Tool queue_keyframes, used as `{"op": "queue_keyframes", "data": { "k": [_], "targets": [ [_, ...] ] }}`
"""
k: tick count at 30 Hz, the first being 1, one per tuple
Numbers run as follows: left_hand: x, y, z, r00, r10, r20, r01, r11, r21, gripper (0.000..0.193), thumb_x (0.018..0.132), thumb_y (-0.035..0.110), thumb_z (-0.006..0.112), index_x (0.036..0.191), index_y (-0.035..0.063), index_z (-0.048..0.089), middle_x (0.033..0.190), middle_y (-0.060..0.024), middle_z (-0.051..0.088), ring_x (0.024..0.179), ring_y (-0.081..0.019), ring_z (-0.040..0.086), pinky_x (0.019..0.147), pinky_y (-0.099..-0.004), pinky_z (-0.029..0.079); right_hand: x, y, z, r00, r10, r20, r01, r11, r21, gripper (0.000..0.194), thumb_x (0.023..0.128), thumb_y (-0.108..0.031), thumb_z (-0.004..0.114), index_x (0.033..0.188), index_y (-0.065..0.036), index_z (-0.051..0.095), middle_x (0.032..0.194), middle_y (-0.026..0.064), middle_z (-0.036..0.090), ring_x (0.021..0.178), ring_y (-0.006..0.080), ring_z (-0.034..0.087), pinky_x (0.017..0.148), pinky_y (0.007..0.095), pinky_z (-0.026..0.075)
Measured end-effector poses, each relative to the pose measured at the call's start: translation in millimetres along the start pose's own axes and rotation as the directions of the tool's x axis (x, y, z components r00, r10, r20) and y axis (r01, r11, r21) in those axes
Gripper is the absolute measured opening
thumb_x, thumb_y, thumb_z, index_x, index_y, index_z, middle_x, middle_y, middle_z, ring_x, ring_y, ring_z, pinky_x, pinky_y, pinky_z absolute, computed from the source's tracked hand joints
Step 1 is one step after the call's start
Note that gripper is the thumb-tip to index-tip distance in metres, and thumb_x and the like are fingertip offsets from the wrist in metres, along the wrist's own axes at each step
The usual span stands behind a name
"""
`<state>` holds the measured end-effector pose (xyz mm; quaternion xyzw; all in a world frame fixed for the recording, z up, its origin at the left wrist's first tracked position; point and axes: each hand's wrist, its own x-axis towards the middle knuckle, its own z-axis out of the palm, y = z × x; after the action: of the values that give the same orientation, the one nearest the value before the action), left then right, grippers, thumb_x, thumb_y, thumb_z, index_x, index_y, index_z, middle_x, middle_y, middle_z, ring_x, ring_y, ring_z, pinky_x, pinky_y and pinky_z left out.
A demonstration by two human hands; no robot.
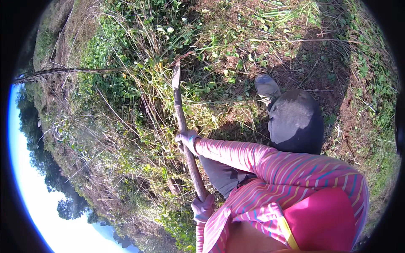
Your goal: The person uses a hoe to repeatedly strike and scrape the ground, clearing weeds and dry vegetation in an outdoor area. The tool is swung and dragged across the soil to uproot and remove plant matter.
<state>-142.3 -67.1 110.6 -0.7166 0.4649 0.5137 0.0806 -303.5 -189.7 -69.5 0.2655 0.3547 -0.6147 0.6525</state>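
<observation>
Both my hands grip a long-handled bladed tool, its worn wooden handle (182,121) slanting across the middle of the view. My right hand (187,140), in a pale glove, closes around the handle partway along. Lower in the picture, my left hand (203,207), also gloved, is closed around the handle near its end. The metal head (176,77) sits at the far end among grass and leafy stems (158,68). Its tip is partly lost in the plants, so the blade's full shape cannot be told.
Dry stalks and low green plants (117,148) cover the sloping ground ahead. A thin bare trunk (69,70) crosses at the left. Beside my bent knee (295,118) and shoe (267,85) lie bare soil and cut grass (281,14). Trees (41,158) stand against the sky.
</observation>
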Motion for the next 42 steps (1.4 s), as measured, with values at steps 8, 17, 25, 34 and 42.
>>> {"op": "queue_keyframes", "data": {
  "k": [8, 17, 25, 34, 42],
  "targets": [
    [85, 109, 27, 0.849, 0.174, 0.499, -0.287, 0.944, 0.160, 0.027, 0.070, 0.020, 0.069, 0.082, -0.0005, 0.057, 0.060, -0.0020, 0.053, 0.046, -0.0087, 0.048, 0.043, -0.0229, 0.040, -52, -149, -42, 0.816, -0.515, -0.264, 0.559, 0.819, 0.129, 0.008, 0.082, -0.010, 0.058, 0.077, -0.006, 0.054, 0.060, 0.0041, 0.053, 0.044, 0.0169, 0.051, 0.039, 0.0305, 0.041],
    [65, 81, 25, 0.964, 0.019, 0.267, -0.082, 0.970, 0.228, 0.033, 0.070, 0.026, 0.069, 0.088, 0.0005, 0.060, 0.064, -0.0015, 0.054, 0.050, -0.0092, 0.050, 0.042, -0.0222, 0.041, 11, -95, -52, 0.878, -0.275, -0.392, 0.278, 0.959, -0.051, 0.018, 0.084, -0.023, 0.057, 0.087, -0.007, 0.052, 0.070, 0.0046, 0.056, 0.053, 0.0179, 0.054, 0.046, 0.0335, 0.044],
    [-48, -61, -47, 0.995, -0.064, -0.071, 0.069, 0.995, 0.072, 0.029, 0.069, 0.021, 0.071, 0.087, 0.0007, 0.061, 0.064, -0.0040, 0.057, 0.052, -0.0120, 0.053, 0.048, -0.0262, 0.043, -18, 127, -7, 0.969, 0.237, -0.069, -0.246, 0.925, -0.290, 0.016, 0.074, -0.012, 0.061, 0.064, -0.005, 0.051, 0.052, 0.0065, 0.050, 0.043, 0.0198, 0.051, 0.037, 0.0342, 0.040],
    [50, 12, -34, 0.969, 0.093, 0.231, -0.153, 0.955, 0.255, 0.027, 0.072, 0.023, 0.066, 0.083, -0.0004, 0.059, 0.058, -0.0045, 0.055, 0.048, -0.0098, 0.051, 0.043, -0.0258, 0.041, -34, -28, -17, 0.951, -0.212, -0.226, 0.222, 0.975, 0.018, 0.012, 0.081, -0.011, 0.057, 0.074, -0.008, 0.049, 0.059, 0.0028, 0.049, 0.044, 0.0182, 0.051, 0.042, 0.0341, 0.044],
    [172, 149, 72, 0.740, 0.468, 0.483, -0.671, 0.569, 0.476, 0.058, 0.069, 0.043, 0.069, 0.100, -0.0045, 0.060, 0.082, -0.0200, 0.064, 0.075, -0.0308, 0.062, 0.070, -0.0372, 0.049, -26, -223, -99, 0.738, -0.508, -0.445, 0.642, 0.732, 0.228, 0.014, 0.084, -0.020, 0.057, 0.078, -0.011, 0.049, 0.062, -0.0001, 0.049, 0.044, 0.0153, 0.046, 0.043, 0.0304, 0.041]
  ]
}}
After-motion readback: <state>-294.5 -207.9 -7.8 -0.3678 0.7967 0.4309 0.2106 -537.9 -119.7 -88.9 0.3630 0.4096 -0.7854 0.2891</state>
